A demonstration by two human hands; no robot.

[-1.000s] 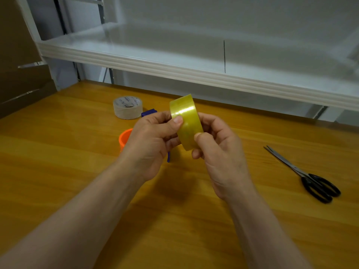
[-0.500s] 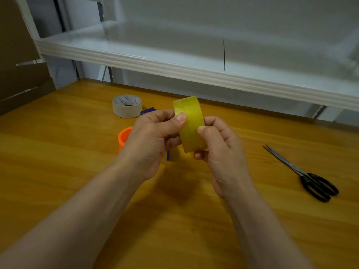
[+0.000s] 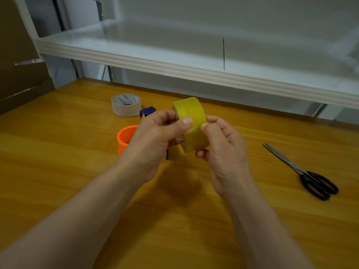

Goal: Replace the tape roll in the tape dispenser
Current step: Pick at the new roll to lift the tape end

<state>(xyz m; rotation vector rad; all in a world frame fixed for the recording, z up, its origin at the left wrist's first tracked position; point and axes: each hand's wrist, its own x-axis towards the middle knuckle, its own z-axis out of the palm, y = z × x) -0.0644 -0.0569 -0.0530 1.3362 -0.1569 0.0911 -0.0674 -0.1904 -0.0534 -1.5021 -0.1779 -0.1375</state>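
Observation:
I hold a yellow tape roll [image 3: 192,117] upright above the wooden table [image 3: 194,220], edge toward me. My left hand [image 3: 153,144] grips its left side with the thumb pressed on the outer band. My right hand [image 3: 223,150] grips the right side, thumb also on the band. Behind my left hand lies the tape dispenser: an orange round part [image 3: 124,138] and a blue part [image 3: 147,111] show, the rest is hidden. A white tape roll [image 3: 125,104] lies flat farther back on the left.
Black-handled scissors [image 3: 303,171] lie on the table at the right. A white shelf edge [image 3: 194,68] runs across above the table's far side. Brown cardboard [image 3: 17,61] stands at the far left.
The yellow roll has turned slightly in my hands and both thumbs have shifted along its outer band. Nothing else on the table has moved.

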